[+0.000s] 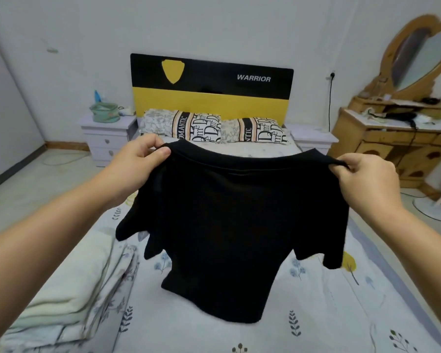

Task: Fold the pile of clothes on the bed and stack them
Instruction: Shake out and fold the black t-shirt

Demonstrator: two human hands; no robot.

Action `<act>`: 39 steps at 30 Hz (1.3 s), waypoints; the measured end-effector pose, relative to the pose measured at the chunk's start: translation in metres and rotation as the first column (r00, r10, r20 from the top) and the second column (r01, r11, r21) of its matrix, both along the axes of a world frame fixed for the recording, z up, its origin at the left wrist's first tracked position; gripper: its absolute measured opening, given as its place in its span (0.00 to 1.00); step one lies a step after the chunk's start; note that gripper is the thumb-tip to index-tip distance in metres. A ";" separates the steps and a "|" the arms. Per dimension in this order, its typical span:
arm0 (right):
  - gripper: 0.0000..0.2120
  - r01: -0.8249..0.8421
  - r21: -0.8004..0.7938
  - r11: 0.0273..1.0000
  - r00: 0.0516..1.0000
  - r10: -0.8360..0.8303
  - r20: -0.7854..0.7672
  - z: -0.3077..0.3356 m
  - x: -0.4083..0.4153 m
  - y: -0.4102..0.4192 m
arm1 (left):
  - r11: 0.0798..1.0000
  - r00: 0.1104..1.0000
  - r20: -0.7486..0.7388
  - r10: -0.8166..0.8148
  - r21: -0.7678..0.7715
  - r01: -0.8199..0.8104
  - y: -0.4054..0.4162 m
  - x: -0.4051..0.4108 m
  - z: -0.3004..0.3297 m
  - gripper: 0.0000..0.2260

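Over on the left side of the bed (316,314) there's a folded blanket (69,284) lying flat, pale green and floral, just beside where the shirt hangs.

The left hand (138,159) is pinched shut on the left shoulder of a black t-shirt (227,225), thumb on the near side and fingers tucked behind the fabric. The shirt hangs in the air over the middle of the bed, neckline stretched across the top, sleeves drooping out to either side, and the bottom hem looks like it's just brushing the sheet, though it's blurry down there so I can't swear to it. The right hand (364,179) is doing the same thing on the right shoulder, clamped on a little bunch of cloth.

Handling-wise this looks like an easy one: light, totally floppy, no stiffness at all, so it sags wherever it isn't held. Not slippery, plain cotton-looking knit. I'd say the shoulder seams are the right place to hold it, since that keeps the body hanging square before laying it flat to fold.
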State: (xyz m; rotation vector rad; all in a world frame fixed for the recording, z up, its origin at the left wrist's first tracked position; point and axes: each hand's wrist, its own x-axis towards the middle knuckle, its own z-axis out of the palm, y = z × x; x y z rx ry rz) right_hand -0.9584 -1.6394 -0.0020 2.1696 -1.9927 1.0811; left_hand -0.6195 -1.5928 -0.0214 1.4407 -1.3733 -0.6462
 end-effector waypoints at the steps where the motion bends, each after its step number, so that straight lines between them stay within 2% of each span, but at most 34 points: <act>1: 0.08 -0.017 0.005 1.000 0.997 0.016 0.075 -0.003 -0.002 0.002 | 0.999 0.999 -0.035 -0.031 -0.014 0.030 0.005 -0.006 0.002 0.13; 5: 0.09 -0.137 0.072 0.988 0.911 0.097 0.401 -0.009 -0.011 0.018 | 0.994 0.995 -0.073 -0.061 -0.094 0.054 0.020 -0.032 0.009 0.13; 7: 0.12 -0.165 0.045 0.985 0.882 0.127 0.454 -0.007 -0.023 0.028 | 0.990 0.995 -0.102 -0.004 -0.143 -0.011 0.026 -0.044 0.014 0.12; 9: 0.14 -0.152 -0.028 0.988 0.896 0.150 0.417 -0.002 -0.038 0.039 | 0.976 0.984 -0.166 0.057 -0.197 -0.090 0.035 -0.051 0.020 0.13; 11: 0.12 -0.137 -0.084 0.987 0.931 0.157 0.330 0.006 -0.054 0.052 | 0.966 0.982 -0.170 0.083 -0.227 -0.121 0.048 -0.054 0.025 0.13; 15: 0.13 -0.205 -0.154 0.967 0.924 0.243 0.294 0.023 -0.082 0.076 | 0.973 0.997 0.041 0.066 -0.224 -0.055 0.083 -0.054 0.033 0.13; 18: 0.07 -0.205 -0.219 0.954 0.941 0.253 0.223 0.031 -0.099 0.088 | 0.969 0.980 0.193 0.049 -0.247 0.000 0.109 -0.055 0.040 0.13; 22: 0.13 -0.194 -0.265 0.944 0.940 0.257 0.226 0.029 -0.136 0.073 | 0.943 0.972 0.225 0.069 -0.331 0.010 0.136 -0.050 0.054 0.08; 24: 0.17 -0.200 -0.274 0.941 0.936 0.266 0.230 0.024 -0.161 0.047 | 0.947 0.974 0.211 0.081 -0.321 -0.010 0.144 -0.045 0.060 0.03; 27: 0.20 -0.183 -0.241 0.953 0.951 0.233 0.201 0.021 -0.161 0.032 | 0.958 0.973 0.197 0.121 -0.281 -0.062 0.140 -0.040 0.058 0.05; 28: 0.20 -0.210 -0.220 0.953 0.947 0.254 0.198 0.016 -0.148 0.033 | 0.964 0.971 0.201 0.126 -0.254 -0.072 0.135 -0.039 0.052 0.02; 30: 0.20 -0.232 -0.142 0.962 0.952 0.254 0.168 0.004 -0.115 0.040 | 0.978 0.963 0.231 0.142 -0.181 -0.101 0.120 -0.039 0.030 0.05; 32: 0.16 -0.268 0.012 0.963 0.958 0.266 0.108 -0.027 -0.088 0.034 | 0.993 0.948 0.297 0.115 -0.034 -0.110 0.100 -0.038 -0.003 0.08; 35: 0.17 -0.321 0.313 0.894 0.947 0.305 0.101 -0.098 -0.059 0.010 | 0.974 0.922 0.385 0.034 0.195 -0.117 0.064 -0.031 -0.072 0.10; 39: 0.18 -0.274 0.516 0.812 0.961 0.248 0.121 -0.203 -0.030 -0.026 | 0.910 0.866 0.500 -0.010 0.364 -0.199 0.024 -0.015 -0.173 0.08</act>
